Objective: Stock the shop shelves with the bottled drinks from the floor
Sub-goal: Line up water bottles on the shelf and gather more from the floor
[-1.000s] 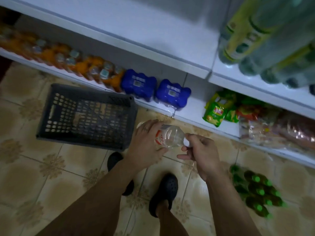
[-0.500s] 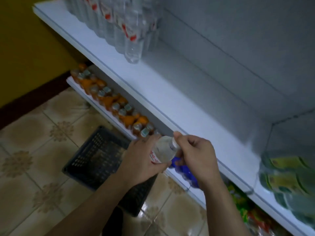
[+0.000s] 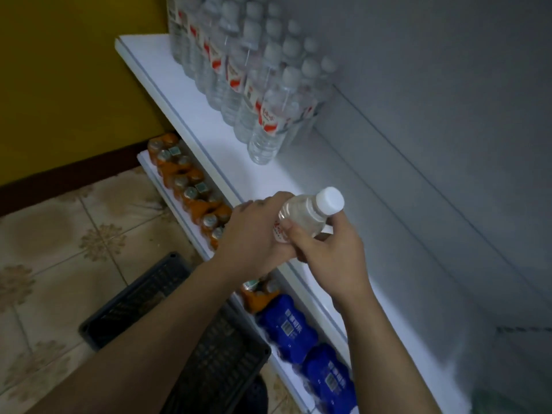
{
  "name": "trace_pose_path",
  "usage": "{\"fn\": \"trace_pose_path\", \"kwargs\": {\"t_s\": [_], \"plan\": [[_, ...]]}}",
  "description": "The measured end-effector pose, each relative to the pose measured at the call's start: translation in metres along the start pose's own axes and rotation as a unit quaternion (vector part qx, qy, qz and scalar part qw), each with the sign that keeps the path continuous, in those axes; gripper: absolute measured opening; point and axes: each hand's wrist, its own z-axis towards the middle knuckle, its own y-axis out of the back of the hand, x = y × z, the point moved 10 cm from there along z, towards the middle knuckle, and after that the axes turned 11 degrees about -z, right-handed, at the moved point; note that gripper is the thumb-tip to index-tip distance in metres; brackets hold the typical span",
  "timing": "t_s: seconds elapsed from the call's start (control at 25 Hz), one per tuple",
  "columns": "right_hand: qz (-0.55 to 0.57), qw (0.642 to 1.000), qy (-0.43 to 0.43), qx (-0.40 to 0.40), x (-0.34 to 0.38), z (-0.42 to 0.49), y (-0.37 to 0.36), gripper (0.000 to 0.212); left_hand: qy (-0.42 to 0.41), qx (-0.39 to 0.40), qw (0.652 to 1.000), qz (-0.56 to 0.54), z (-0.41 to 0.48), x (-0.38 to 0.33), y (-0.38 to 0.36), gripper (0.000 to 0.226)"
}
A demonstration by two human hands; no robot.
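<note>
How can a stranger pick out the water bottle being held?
Look at the white upper shelf with rows of clear water bottles. Near its front edge, the left hand and right hand grip one more bottle. Only this one is tilted, off the shelf.

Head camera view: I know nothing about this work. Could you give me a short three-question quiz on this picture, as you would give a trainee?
1. True or false: the water bottle being held has lost its cap.
2. Multiple choice: the crate on the floor is A) dark, B) bright red, C) white.
3. Fill in: next to the orange packs lie ___ packs.

Key
1. False: the white cap is on. The left hand and the right hand both grip the bottle.
2. A.
3. Blue: the blue packs.
</note>
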Motion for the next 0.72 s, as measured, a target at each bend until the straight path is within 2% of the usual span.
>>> {"fn": "trace_pose_path", "kwargs": {"t_s": [0.12, 0.24, 0.4, 0.56, 0.72], "plan": [[-0.034, 0.999, 0.031, -0.020, 0.014, 0.045, 0.012, 0.031, 0.024, -0.023, 0.999, -0.014, 0.031, 0.003, -0.002, 0.059], [-0.087, 0.994, 0.058, -0.032, 0.023, 0.090, 0.024, 0.024, 0.044, -0.025, 0.999, 0.010, 0.068, 0.010, -0.009, 0.073], [-0.098, 0.991, 0.061, -0.068, 0.019, 0.154, 0.034, 0.038, 0.047, -0.014, 0.996, 0.078, 0.106, 0.021, -0.005, 0.073], [-0.050, 0.992, 0.058, -0.098, 0.015, 0.216, 0.033, 0.073, 0.092, -0.021, 0.995, 0.034, 0.117, 0.040, -0.003, 0.072], [-0.031, 0.991, 0.050, -0.118, 0.013, 0.265, 0.036, 0.080, 0.116, -0.026, 0.993, 0.013, 0.123, 0.054, -0.006, 0.074]]}}
